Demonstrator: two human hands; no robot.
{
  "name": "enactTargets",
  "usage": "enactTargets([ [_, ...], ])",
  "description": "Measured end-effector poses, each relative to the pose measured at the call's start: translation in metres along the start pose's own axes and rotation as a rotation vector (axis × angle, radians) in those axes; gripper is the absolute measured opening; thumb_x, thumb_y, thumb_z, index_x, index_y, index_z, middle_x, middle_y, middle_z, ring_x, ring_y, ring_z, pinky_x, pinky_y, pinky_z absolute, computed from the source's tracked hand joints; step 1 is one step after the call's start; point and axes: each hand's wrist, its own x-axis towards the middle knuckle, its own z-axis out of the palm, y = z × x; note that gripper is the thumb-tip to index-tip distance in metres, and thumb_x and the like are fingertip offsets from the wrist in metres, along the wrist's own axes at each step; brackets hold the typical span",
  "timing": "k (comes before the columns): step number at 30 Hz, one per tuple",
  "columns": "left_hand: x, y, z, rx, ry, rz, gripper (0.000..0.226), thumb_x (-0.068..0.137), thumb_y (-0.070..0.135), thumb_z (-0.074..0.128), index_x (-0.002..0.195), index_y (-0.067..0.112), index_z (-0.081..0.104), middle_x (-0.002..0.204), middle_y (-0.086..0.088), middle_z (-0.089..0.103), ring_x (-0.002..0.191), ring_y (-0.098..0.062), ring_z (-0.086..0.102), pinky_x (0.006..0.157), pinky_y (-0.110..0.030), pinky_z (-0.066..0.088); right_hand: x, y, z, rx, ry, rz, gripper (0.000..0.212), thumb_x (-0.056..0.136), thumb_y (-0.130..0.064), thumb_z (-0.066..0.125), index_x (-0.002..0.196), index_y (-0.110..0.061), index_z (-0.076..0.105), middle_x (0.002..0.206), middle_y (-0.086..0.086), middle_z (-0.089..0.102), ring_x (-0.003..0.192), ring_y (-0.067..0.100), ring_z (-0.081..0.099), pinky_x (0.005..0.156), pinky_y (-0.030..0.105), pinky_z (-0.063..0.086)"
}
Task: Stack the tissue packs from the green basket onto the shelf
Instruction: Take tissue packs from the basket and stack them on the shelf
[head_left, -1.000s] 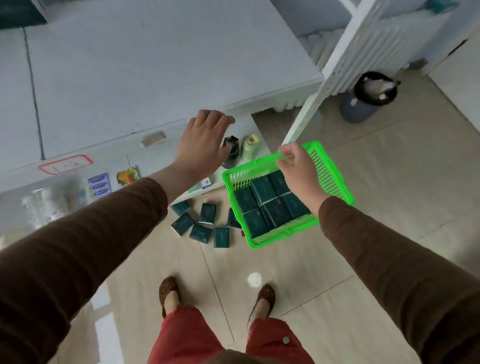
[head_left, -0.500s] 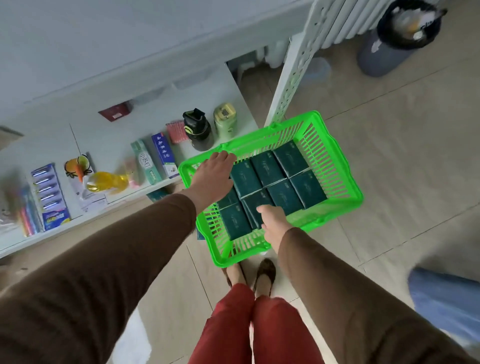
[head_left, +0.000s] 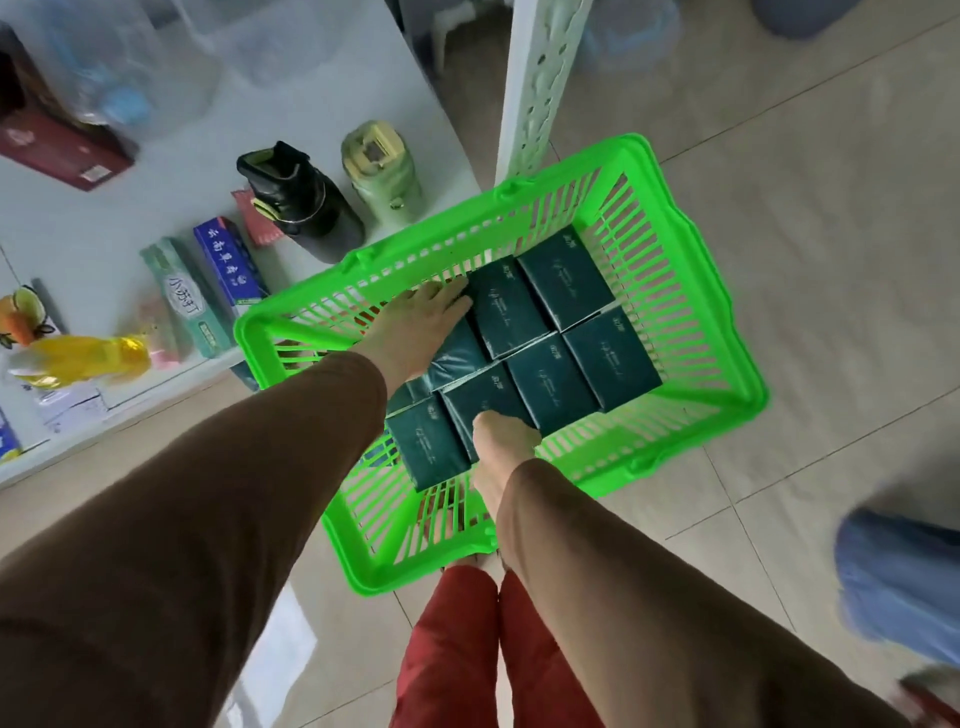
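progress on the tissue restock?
Barely started. No dark green packs visible on the shelf; the tissue packs fill the green basket. Left hand lies on one pack, right hand at the near row. All stacking remains.

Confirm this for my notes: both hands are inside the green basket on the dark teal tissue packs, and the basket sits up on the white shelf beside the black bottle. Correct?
Not quite. The head view shows the green basket out over the tiled floor in front of the white shelf, not on it beside the black bottle. The rest holds: the left hand and right hand are both on the tissue packs inside it.
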Motion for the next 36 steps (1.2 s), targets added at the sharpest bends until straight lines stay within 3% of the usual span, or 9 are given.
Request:
enactTargets([
  [5, 0.001, -0.001, -0.004, 0.147, -0.015, 0.018, 0.083, 0.08, 0.015, 0.074, 0.149, 0.016, 0.028, 0.144, -0.003, 0.038, 0.115, -0.029, 0.045, 0.064, -0.035, 0.046, -0.01, 0.008, -0.013, 0.379, -0.192, 0.016, 0.055, 0.098, -0.02, 0.055, 0.149, -0.011, 0.037, 0.144, 0.006, 0.051, 0.128, 0.026, 0.053, 0.094, 0.034, 0.049],
  [7, -0.002, -0.006, -0.014, 0.154, -0.081, -0.015, 0.076, 0.073, 0.022, 0.082, 0.138, 0.014, 0.044, 0.133, -0.003, 0.047, 0.108, -0.028, 0.053, 0.06, -0.035, 0.042, -0.017, 0.01, -0.013, 0.551, -0.292, 0.061, 0.04, 0.1, -0.026, 0.049, 0.139, -0.013, 0.048, 0.108, 0.006, 0.059, 0.093, 0.025, 0.06, 0.063, 0.027, 0.045],
  [12, -0.036, -0.009, -0.04, 0.083, -0.155, -0.137, 0.033, 0.077, 0.015, 0.078, 0.107, 0.011, 0.067, 0.126, -0.006, 0.05, 0.088, -0.03, 0.066, 0.054, -0.035, 0.04, -0.035, 0.02, -0.025, 0.667, -0.24, 0.073, 0.029, 0.086, -0.028, 0.076, 0.077, -0.012, 0.054, 0.047, -0.002, 0.04, 0.03, 0.01, 0.036, 0.034, 0.018, 0.029],
  [18, -0.132, -0.026, -0.096, -0.173, -0.008, -0.401, 0.053, 0.08, 0.058, 0.067, 0.117, 0.025, 0.047, 0.106, -0.003, 0.061, 0.093, -0.031, 0.066, 0.064, -0.036, 0.047, -0.112, 0.029, -0.07, 0.472, -0.136, -0.335, 0.042, 0.086, -0.048, 0.067, 0.096, -0.016, 0.042, 0.063, 0.003, 0.064, 0.045, 0.015, 0.059, 0.04, 0.021, 0.04],
  [22, -0.221, -0.048, -0.163, -0.405, 0.158, -0.573, 0.043, 0.081, 0.06, 0.062, 0.106, 0.029, 0.046, 0.099, -0.003, 0.065, 0.088, -0.03, 0.066, 0.067, -0.035, 0.049, -0.193, 0.025, -0.107, 0.331, -0.211, -0.635, 0.023, 0.094, -0.043, 0.059, 0.093, -0.028, 0.042, 0.097, 0.018, 0.06, 0.092, 0.04, 0.07, 0.069, 0.047, 0.058],
  [25, -0.295, -0.07, -0.209, -0.54, 0.274, -0.612, 0.043, 0.085, 0.054, 0.061, 0.114, 0.028, 0.045, 0.105, -0.006, 0.063, 0.095, -0.034, 0.063, 0.076, -0.042, 0.051, -0.265, 0.013, -0.12, 0.382, -0.252, -0.894, 0.038, 0.09, -0.03, 0.071, 0.089, -0.028, 0.032, 0.092, 0.001, 0.056, 0.072, 0.016, 0.071, 0.072, 0.062, 0.056],
  [30, -0.423, -0.125, -0.256, -0.598, 0.515, -0.702, 0.035, 0.083, 0.045, 0.066, 0.106, 0.025, 0.048, 0.085, 0.005, 0.054, 0.075, -0.026, 0.053, 0.063, -0.033, 0.034, -0.375, -0.008, -0.094, 0.428, -0.217, -1.234, 0.055, 0.073, -0.023, 0.079, 0.112, -0.032, 0.041, 0.117, 0.019, 0.059, 0.096, 0.023, 0.066, 0.079, 0.044, 0.06],
  [33, -0.495, -0.174, -0.264, -0.65, 0.599, -0.718, 0.043, 0.081, 0.037, 0.071, 0.116, 0.022, 0.051, 0.094, 0.005, 0.056, 0.079, -0.021, 0.051, 0.066, -0.031, 0.035, -0.426, -0.026, -0.052, 0.421, -0.231, -1.35, 0.054, 0.073, -0.015, 0.08, 0.111, -0.032, 0.045, 0.117, 0.009, 0.063, 0.102, 0.013, 0.066, 0.076, 0.022, 0.055],
  [36, -0.553, -0.233, -0.267, -0.705, 0.63, -0.721, 0.044, 0.078, 0.03, 0.074, 0.116, 0.019, 0.054, 0.102, 0.0, 0.06, 0.085, -0.022, 0.056, 0.067, -0.032, 0.04, -0.471, -0.048, 0.003, 0.422, -0.264, -1.376, 0.048, 0.076, -0.006, 0.079, 0.109, -0.026, 0.051, 0.122, 0.012, 0.063, 0.11, 0.02, 0.065, 0.084, 0.028, 0.053],
])
